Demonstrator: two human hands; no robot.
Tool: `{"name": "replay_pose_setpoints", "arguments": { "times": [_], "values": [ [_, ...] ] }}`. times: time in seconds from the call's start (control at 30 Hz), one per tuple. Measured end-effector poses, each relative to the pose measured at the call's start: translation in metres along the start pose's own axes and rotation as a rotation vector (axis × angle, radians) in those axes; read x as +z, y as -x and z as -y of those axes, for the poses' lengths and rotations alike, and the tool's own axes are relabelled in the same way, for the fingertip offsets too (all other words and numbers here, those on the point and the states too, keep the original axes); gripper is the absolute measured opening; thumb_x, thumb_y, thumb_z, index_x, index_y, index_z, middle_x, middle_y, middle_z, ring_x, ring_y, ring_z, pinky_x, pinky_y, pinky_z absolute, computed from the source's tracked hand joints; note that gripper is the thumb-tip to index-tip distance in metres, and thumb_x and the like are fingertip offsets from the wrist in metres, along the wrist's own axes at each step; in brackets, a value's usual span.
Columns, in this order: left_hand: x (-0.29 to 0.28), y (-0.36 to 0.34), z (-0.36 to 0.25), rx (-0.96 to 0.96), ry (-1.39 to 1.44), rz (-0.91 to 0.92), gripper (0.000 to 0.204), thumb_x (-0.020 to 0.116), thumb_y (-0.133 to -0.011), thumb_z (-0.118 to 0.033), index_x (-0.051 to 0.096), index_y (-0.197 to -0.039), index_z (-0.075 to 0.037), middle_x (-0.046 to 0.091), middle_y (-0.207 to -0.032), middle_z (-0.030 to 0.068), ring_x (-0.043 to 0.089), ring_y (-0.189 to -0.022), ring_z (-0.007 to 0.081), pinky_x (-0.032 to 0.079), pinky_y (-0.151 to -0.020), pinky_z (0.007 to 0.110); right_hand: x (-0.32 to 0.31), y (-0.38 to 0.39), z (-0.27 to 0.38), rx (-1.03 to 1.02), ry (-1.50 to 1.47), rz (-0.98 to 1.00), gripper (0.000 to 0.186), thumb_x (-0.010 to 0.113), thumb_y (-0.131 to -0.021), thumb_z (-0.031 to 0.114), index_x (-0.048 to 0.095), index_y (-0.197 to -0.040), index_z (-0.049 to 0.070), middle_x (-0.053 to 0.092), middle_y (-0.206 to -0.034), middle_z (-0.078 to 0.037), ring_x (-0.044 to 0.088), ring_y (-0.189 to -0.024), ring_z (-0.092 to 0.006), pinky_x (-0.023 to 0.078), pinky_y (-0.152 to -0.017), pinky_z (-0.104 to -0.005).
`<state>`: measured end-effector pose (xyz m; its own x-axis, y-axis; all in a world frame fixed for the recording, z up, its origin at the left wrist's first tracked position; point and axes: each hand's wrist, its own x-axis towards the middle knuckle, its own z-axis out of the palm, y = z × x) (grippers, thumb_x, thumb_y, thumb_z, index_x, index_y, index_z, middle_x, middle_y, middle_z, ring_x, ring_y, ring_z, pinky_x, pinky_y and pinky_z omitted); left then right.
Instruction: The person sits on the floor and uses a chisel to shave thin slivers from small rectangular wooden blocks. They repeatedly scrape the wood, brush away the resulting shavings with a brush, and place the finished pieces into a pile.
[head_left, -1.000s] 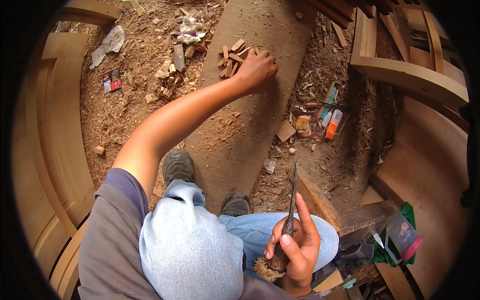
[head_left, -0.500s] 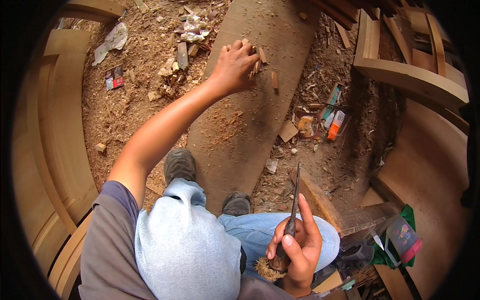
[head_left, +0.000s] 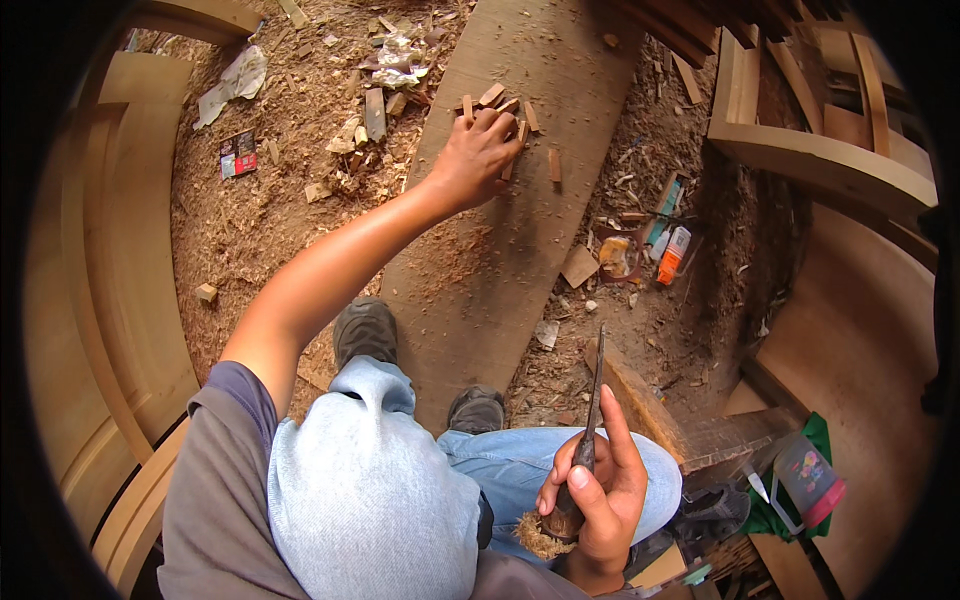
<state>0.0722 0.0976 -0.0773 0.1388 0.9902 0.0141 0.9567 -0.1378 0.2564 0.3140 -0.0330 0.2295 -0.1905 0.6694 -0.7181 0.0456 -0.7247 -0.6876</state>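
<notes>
My left hand [head_left: 472, 160] reaches out over a long wooden board [head_left: 450, 340] on the ground. Its fingers curl down among several small wooden blocks [head_left: 490, 95] and close on one at the fingertips, which are partly hidden. Another small block [head_left: 554, 165] lies apart, to the right of the hand. Near my right knee, my right hand [head_left: 612, 500] is wrapped round the dark wooden handle of a chisel [head_left: 598, 385]. The thin blade points upward and away. The butt of the handle is frayed into a fibrous tuft [head_left: 543, 537].
Wood shavings [head_left: 240, 240] and scraps cover the ground at left. An orange-and-white bottle [head_left: 674, 255] lies right of the board. A thick wooden block [head_left: 730, 438] stands beside my right knee, near a clear container with a pink rim [head_left: 808, 480]. Wooden panels [head_left: 130, 260] flank both sides.
My left hand has drawn slightly back toward me, so more of the small blocks show beyond its fingers. My right hand and the chisel have hardly moved.
</notes>
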Motion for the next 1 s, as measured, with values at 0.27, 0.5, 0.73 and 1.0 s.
{"name": "replay_pose_setpoints", "arguments": {
  "times": [0.27,0.5,0.73,1.0],
  "values": [
    [-0.006,0.009,-0.003,-0.027,0.139,-0.044,0.045,0.077,-0.076,-0.02,0.063,-0.118,-0.012,0.053,-0.125,0.0111,0.043,-0.127,0.0262,0.038,-0.099,0.045,-0.002,0.002,-0.002,-0.008,0.032,-0.013,0.078,0.063,-0.089,0.014,0.025,-0.155,-0.003,0.055,-0.076,-0.01,0.056,-0.053,-0.0163,0.051,-0.05,-0.0287],
    [-0.046,0.051,-0.02,-0.196,0.991,-0.043,0.039,0.071,-0.081,-0.005,0.063,-0.118,-0.008,0.068,-0.098,0.0073,0.067,-0.097,0.0183,0.054,-0.082,0.037,-0.005,-0.003,0.001,-0.06,0.045,-0.013,0.07,0.061,-0.093,0.007,0.027,-0.153,-0.006,0.057,-0.083,-0.009,0.058,-0.062,-0.0133,0.05,-0.057,-0.0257],
    [-0.073,0.074,-0.031,-0.418,1.531,0.088,0.033,0.077,-0.082,-0.006,0.065,-0.112,-0.001,0.07,-0.098,0.0049,0.068,-0.093,0.0141,0.056,-0.081,0.029,0.008,-0.026,0.027,-0.056,0.31,0.028,0.065,0.057,-0.093,0.004,0.033,-0.152,-0.003,0.058,-0.08,-0.006,0.054,-0.055,-0.0089,0.047,-0.051,-0.0237],
    [-0.101,0.067,-0.03,-0.485,1.787,0.023,0.016,0.069,-0.094,-0.013,0.069,-0.107,-0.003,0.069,-0.1,0.0021,0.064,-0.088,0.0079,0.057,-0.068,0.025,0.034,-0.104,0.059,-0.162,0.991,0.264,0.055,0.056,-0.094,0.003,0.046,-0.148,0.005,0.063,-0.124,-0.022,0.064,-0.105,-0.0246,0.049,-0.089,-0.0338]
  ]
}}
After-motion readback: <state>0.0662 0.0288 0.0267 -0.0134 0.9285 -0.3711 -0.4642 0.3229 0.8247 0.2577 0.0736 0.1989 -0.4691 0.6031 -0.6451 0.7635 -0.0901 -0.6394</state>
